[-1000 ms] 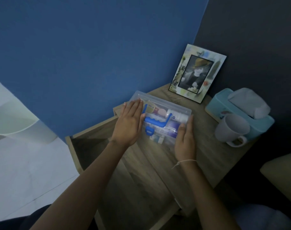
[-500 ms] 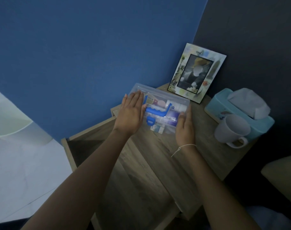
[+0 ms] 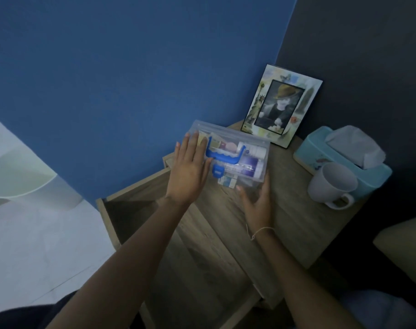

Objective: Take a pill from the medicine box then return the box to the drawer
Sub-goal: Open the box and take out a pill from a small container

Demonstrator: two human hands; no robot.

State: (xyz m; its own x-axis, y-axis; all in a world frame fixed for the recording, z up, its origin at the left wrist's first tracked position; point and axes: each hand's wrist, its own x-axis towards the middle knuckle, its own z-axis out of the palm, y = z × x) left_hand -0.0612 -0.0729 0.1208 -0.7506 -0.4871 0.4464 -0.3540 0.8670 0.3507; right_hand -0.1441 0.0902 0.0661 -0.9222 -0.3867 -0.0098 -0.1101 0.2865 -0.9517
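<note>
On the worktop (image 3: 297,224), toward its back left corner against the blue wall: one medicine box (image 3: 247,160), clear plastic, lid shut, with a blue carry handle (image 3: 222,156) folded flat on the lid and a blue latch (image 3: 218,171) at the front edge. Contents visible through the lid: a white bottle, a purple-labelled packet, small cartons; no single pill could be told apart.

My left hand (image 3: 190,172): open, fingers straight, palm flat on the left part of the lid. My right hand (image 3: 258,203): open, fingers loosely curled at the near right corner of the box; whether it actually touched I could not tell. Neither hand gripped anything.

Handling, as I judged it: light, rigid shell; smooth plastic, likely to slide on the wood; loose contents that would shift if tilted. Thin walls might flex or crack under a hard squeeze. Best holds: the blue handle for carrying; both short ends for lifting level; the latch for opening, with the other hand steadying the lid.

Below left of the worktop: drawer (image 3: 202,257), pulled out, apparently empty, ready to receive the box.

Also on the worktop: picture frame (image 3: 281,105), upright behind the box; white mug (image 3: 331,184) just in front of a blue tissue box (image 3: 342,155), both well to the right.
</note>
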